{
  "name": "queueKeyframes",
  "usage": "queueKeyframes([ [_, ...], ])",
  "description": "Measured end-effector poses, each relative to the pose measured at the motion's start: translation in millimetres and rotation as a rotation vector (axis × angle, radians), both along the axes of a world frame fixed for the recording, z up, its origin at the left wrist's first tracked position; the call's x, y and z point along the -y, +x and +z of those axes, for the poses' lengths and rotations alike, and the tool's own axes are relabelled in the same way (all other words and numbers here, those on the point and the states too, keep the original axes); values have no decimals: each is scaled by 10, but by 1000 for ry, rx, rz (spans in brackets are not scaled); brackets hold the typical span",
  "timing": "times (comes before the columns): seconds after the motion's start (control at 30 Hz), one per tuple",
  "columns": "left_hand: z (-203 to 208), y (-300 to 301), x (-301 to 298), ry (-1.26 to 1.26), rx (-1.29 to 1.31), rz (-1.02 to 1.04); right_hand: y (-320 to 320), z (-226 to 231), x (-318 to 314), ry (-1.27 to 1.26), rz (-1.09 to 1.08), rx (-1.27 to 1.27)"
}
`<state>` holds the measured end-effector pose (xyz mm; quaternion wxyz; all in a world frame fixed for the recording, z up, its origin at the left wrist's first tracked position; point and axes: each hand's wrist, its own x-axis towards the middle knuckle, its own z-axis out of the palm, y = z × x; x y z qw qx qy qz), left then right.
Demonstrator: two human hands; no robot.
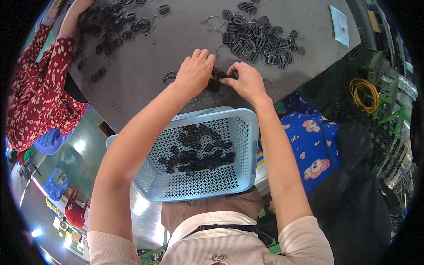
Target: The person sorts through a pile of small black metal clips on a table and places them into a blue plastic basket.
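Note:
Both of my hands work close together at the near edge of a dark table (145, 57). My left hand (195, 71) is closed, its fingertips bent down by a small black buckle (215, 84). My right hand (248, 83) pinches at the same piece from the other side, thumb and forefinger together. The fingers partly hide how the piece is gripped. Loose wire hooks (193, 101) lie just below my left hand. Under my forearms, a light blue perforated basket (203, 190) rests against my lap, with several black buckles (196, 154) inside.
A large pile of black buckles with wire hooks (258, 39) lies beyond my right hand. Another scattered pile (117, 26) is at the far left, by a person in a red patterned garment (42, 97). A pale packet (339, 26) lies far right, near blue printed fabric (309, 141).

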<state>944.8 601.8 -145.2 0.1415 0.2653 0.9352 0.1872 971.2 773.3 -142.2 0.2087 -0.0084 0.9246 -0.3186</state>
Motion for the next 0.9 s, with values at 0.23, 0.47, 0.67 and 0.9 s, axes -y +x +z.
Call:
queueKeyframes([
  [0.23,82,-251,207,456,654,415,-23,49,73,77,30,131],
  [0.47,194,-362,387,144,179,413,-41,112,-304,-788,-436,689],
  [0.67,255,-305,288,-40,11,349,-56,156,-326,-620,-406,543],
  [0.9,91,-146,317,-123,20,227,-109,420,-116,-1303,-549,438],
])
